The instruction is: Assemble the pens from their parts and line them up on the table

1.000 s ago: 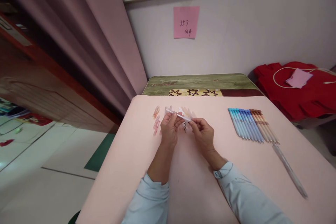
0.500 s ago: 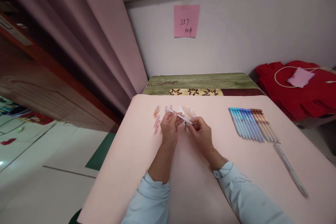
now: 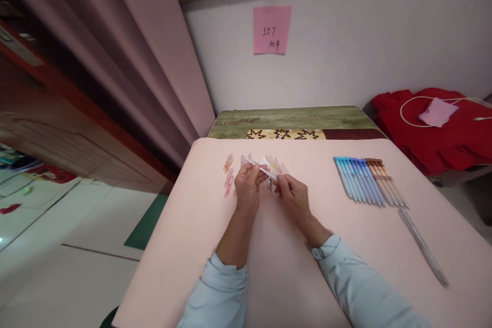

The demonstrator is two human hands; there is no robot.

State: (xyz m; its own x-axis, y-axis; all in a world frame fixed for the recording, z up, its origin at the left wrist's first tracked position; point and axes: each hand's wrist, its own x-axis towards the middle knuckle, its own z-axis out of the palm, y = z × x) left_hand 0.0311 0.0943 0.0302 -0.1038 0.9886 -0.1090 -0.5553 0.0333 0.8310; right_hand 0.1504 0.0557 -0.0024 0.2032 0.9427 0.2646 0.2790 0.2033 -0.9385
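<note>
Both hands meet over the pink table [image 3: 284,266] near its far left part. My left hand [image 3: 248,188] is closed round a thin clear pen [image 3: 257,166] that slants up to the left. My right hand [image 3: 292,195] pinches the pen's lower right end, fingers pressed together. Around and behind the hands lie several small pink and clear pen parts [image 3: 229,179]. What the right fingertips hold besides the pen end is hidden.
A neat row of several blue and brown pens [image 3: 365,182] lies at the right of the table, with one long clear pen [image 3: 423,247] below it. A green patterned table [image 3: 292,120] abuts the far edge. Red cloth with a white cable [image 3: 438,123] lies at right. Curtain at left.
My right hand has slid a little to the left along the pen toward my left hand. The left hand and the pens on the table stay as they were.
</note>
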